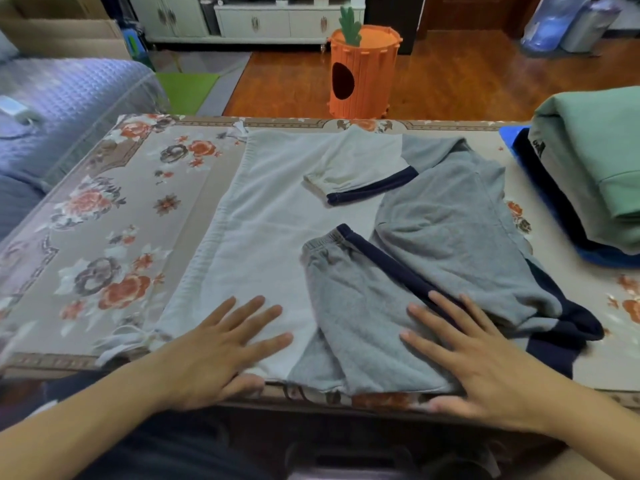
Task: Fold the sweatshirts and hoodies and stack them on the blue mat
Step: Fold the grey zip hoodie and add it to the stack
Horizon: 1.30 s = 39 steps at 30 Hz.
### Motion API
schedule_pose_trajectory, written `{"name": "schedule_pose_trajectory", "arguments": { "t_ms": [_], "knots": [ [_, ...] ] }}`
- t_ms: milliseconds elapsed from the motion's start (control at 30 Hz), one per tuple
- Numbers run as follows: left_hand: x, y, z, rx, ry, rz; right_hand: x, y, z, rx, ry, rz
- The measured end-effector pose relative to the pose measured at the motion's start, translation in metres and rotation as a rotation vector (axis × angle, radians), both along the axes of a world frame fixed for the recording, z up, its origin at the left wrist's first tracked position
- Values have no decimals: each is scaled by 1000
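Both hands are flat on the hoodie (277,216), which lies spread across the table (114,209) with its pale body toward the left and its grey hood toward the right. The left hand (221,348) presses the pale fabric near the front edge, fingers straight and spread, gripping nothing. The right hand (478,362) lies on the near sleeve (363,306), a grey one folded in over the body, fingers straight and fanned out too, thumb down at the table's edge. The far sleeve (353,181), pale with a navy band, is folded in as well, its cuff pointing left. The hood (450,216) sits rumpled over the right part of the garment, navy trim trailing toward the front right corner. Over on the far right, the blue mat (509,140) carries a stack: a green sweatshirt (595,161) on top, a dark one (540,168) beneath it. Beyond the table stands an orange bin (363,74) on the wooden floor.
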State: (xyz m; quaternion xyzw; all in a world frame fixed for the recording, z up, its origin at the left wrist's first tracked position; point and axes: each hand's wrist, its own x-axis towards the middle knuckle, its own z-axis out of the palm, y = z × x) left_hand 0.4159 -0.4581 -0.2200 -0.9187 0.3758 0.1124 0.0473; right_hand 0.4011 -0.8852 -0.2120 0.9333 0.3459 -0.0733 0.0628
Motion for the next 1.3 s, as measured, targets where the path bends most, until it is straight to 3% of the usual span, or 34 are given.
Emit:
{"name": "schedule_pose_trajectory", "arguments": {
  "t_ms": [200, 500, 600, 700, 800, 900, 967, 1067, 1167, 1233, 1300],
  "knots": [
    [3, 25, 8, 96, -27, -93, 6, -42, 11, -94, -45, -89],
    [-1, 46, -6, 30, -63, 217, 19, -35, -2, 80, -168, -205],
    [-2, 52, 0, 25, -82, 555, 15, -32, -13, 121, -158, -279],
    [-6, 70, 7, 8, 19, 960, 11, -29, -24, 116, -133, -332],
    [-8, 94, 16, -63, 128, 1090, 9, -26, -27, 173, -108, -377],
    [-4, 104, 36, 36, 161, 1047, 11, -23, -25, 227, -83, -419],
    [4, 102, 53, 126, 41, 976, 10, -22, -26, 236, -81, -433],
    [27, 78, 68, 167, -386, 635, 8, -24, -29, 245, -93, -421],
    [49, 39, 63, 110, -373, 372, 7, -25, -29, 249, -103, -414],
    [63, 30, 55, 118, -366, 426, 8, -25, -28, 254, -106, -415],
    [68, 34, 52, -25, -363, 554, 8, -25, -28, 254, -106, -413]
  ]
}}
